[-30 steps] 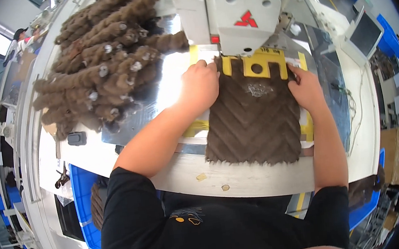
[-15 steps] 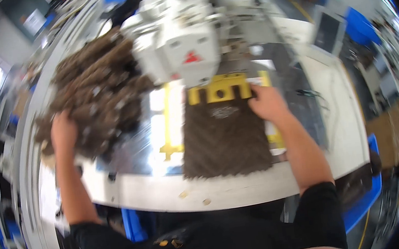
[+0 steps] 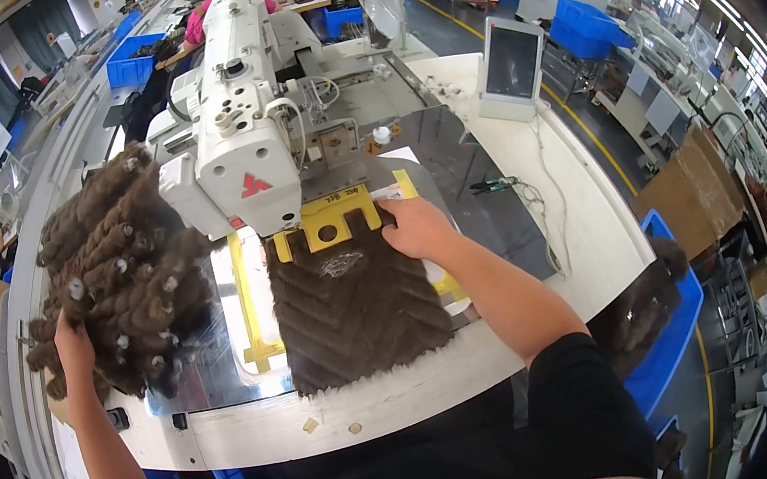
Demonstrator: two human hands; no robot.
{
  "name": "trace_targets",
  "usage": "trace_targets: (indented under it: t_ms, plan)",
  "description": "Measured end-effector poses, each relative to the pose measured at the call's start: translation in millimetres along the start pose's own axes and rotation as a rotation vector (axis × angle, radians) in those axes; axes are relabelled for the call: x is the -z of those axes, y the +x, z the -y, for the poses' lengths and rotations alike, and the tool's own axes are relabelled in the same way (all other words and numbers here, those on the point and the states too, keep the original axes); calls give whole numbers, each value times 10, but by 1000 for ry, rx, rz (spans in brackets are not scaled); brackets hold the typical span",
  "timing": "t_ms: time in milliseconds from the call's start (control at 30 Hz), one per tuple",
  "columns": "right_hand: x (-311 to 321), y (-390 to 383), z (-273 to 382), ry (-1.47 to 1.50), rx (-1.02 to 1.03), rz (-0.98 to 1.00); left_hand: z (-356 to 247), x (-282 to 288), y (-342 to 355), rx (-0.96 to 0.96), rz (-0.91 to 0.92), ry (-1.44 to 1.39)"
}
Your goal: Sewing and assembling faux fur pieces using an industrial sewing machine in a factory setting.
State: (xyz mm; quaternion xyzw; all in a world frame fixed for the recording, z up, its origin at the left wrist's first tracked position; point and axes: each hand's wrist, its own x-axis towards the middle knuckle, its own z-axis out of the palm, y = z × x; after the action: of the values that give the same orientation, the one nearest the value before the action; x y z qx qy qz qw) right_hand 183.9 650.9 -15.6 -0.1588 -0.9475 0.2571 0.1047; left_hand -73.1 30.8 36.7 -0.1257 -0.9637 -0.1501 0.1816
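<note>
A flat brown fur panel [image 3: 358, 306] with a chevron pattern lies under the head of a white industrial sewing machine [image 3: 243, 166]. Across its far edge sits a notched yellow template [image 3: 328, 232] with a round hole. My right hand [image 3: 419, 230] is closed at the panel's far right edge, thumb and fingers beside the template's right prong. On the left, my left hand [image 3: 75, 346] has its fingers closed on a piece of brown fur at the near left side of a heaped fur pile [image 3: 131, 273]. The fur partly hides those fingertips.
Green-handled snips [image 3: 493, 185] lie on the metal plate right of the machine. Behind them stands a small screen [image 3: 513, 62], its cable trailing over the white table [image 3: 599, 259]. A blue bin [image 3: 671, 328] with brown fur stands at the right. Co-workers sit beyond.
The whole view has swung and sharpened, showing more of the room. My left hand now grips fur at the pile's edge. My right hand stays at the panel's edge beside the template.
</note>
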Motion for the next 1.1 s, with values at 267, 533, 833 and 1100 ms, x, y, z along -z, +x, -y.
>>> trace_targets:
  t_ms: [267, 533, 833, 1100]
  plan:
    - [24, -23, 59, -34, -10, 21, -225, 142, -166, 388, 22, -867]
    - [41, -31, 96, -45, -15, 8, -653, 228, -306, 7, 34, 258]
    - [51, -30, 83, -67, 3, 14, -505, 151, -83, -42, 165, 85]
    - [34, -31, 74, -67, 9, 15, -74, 221, 89, 250, 195, -662]
